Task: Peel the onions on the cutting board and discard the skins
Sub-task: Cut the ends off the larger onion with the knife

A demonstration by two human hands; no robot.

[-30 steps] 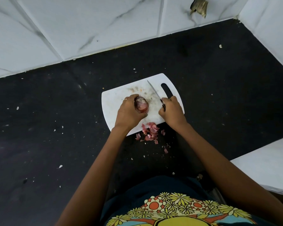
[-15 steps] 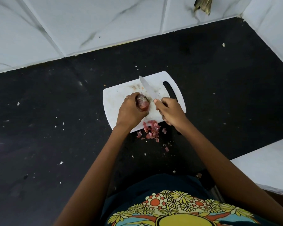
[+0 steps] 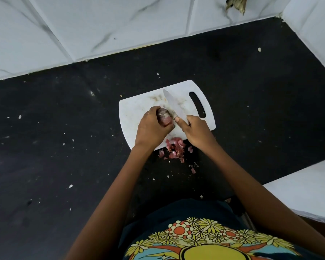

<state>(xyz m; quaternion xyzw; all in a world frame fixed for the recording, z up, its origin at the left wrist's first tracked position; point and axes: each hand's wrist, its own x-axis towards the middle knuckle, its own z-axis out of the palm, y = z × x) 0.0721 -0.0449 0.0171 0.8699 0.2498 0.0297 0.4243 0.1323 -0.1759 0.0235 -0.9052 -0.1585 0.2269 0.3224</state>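
Observation:
A white cutting board (image 3: 137,111) with a handle slot lies on the black counter. My left hand (image 3: 151,129) grips a red onion (image 3: 163,118) over the board's middle. My right hand (image 3: 196,131) holds a knife (image 3: 172,104); its blade points away from me and lies against the onion's right side, with my thumb stretched toward the onion. A pile of pink onion skins (image 3: 174,149) sits at the board's near edge, spilling onto the counter.
White marble-look wall tiles rise behind and to the right of the black counter (image 3: 54,147). Small white crumbs dot the counter. A white ledge (image 3: 308,192) juts in at the right. A dried leaf-like scrap (image 3: 235,4) clings to the wall at top.
My right hand has moved left and turned the knife, bringing the blade against the onion. My left hand has kept its grip on the onion.

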